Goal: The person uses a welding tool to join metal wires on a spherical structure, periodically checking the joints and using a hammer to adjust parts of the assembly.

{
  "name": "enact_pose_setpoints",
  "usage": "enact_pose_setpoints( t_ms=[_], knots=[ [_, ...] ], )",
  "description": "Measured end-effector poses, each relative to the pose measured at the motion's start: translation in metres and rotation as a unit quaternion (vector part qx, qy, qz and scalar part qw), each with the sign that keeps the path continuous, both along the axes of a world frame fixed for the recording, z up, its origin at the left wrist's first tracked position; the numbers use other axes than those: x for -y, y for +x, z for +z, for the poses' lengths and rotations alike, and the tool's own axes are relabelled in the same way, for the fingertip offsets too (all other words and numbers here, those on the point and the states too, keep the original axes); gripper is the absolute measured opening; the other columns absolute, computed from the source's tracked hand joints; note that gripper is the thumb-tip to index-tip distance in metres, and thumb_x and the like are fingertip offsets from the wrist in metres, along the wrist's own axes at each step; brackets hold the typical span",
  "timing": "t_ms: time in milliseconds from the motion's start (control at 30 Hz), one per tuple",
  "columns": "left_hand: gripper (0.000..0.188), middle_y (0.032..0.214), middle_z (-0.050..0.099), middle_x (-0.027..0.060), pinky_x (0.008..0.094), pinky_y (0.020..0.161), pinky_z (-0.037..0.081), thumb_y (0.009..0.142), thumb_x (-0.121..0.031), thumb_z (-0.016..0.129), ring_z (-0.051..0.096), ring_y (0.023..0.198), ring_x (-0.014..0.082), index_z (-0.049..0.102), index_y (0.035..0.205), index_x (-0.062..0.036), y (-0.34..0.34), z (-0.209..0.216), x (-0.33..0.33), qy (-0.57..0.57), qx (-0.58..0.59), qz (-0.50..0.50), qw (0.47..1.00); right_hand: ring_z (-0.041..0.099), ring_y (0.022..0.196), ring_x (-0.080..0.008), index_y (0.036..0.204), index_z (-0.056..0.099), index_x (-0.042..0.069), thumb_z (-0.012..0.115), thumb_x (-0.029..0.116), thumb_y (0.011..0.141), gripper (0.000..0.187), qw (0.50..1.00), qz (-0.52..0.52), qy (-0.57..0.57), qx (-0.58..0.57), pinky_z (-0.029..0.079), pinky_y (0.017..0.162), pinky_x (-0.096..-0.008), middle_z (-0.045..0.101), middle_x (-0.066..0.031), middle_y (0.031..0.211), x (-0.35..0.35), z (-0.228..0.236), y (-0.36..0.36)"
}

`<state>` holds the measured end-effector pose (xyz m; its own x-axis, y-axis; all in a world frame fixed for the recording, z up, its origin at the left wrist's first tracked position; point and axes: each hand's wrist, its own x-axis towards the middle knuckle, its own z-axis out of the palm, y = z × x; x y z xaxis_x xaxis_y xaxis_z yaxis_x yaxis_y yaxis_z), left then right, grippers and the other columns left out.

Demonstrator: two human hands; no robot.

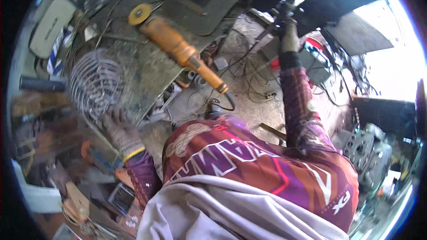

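My left hand (119, 131), in a grey knit glove with a yellow cuff, grips the near edge of a rounded wire guard (98, 78) with many ring-like wires. Motion blurs the guard, which is over the left part of the dark worktable (133, 73). Far off at the upper right, my right hand (289, 31) reaches out beyond a black wristband, beside a dark, long-shaped thing (291, 2). Its fingers do not show clearly. An orange angle grinder (175, 44) with a yellow disc lies across the table between my hands, its handle toward me.
A dark flat plate (200, 4) with a rectangular opening lies beyond the grinder. Loose cables (253, 78) cover the floor in front of me. At right stand a grey machine with a red part (313, 58) and a metal engine-like block (367, 149). Mixed tools clutter the lower left.
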<state>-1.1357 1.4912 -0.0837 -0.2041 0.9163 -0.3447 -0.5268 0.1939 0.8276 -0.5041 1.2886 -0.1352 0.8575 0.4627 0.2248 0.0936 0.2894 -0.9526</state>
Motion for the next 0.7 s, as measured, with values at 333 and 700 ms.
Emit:
enact_pose_setpoints(
  t_ms=[333, 700],
  knots=[
    [0.027, 0.111, 0.062, 0.0062, 0.0333, 0.094, 0.045, 0.1, -0.028, 0.057, 0.057, 0.1, 0.0189, 0.06, 0.116, -0.0061, 0.006, 0.01, 0.011, 0.05, -0.03, -0.036, 0.998, 0.059, 0.116, -0.0342, 0.128, 0.059, 0.011, 0.046, 0.051, 0.09, 0.058, 0.807, -0.074, -0.448, 0.377, 0.045, 0.096, -0.0411, 0.065, -0.0187, 0.12, -0.029, 0.073, -0.01],
    [0.024, 0.094, 0.067, 0.0092, 0.0363, 0.073, 0.06, 0.098, -0.023, 0.059, 0.066, 0.08, 0.019, 0.061, 0.108, -0.0007, 0.024, 0.038, 0.015, 0.005, 0.008, 0.074, 0.997, 0.064, 0.101, -0.0267, 0.116, 0.065, 0.009, 0.057, 0.026, 0.091, 0.031, 0.834, -0.053, -0.424, 0.348, 0.051, 0.086, -0.0398, 0.067, -0.0113, 0.105, -0.036, 0.093, 0.037]
  ],
)
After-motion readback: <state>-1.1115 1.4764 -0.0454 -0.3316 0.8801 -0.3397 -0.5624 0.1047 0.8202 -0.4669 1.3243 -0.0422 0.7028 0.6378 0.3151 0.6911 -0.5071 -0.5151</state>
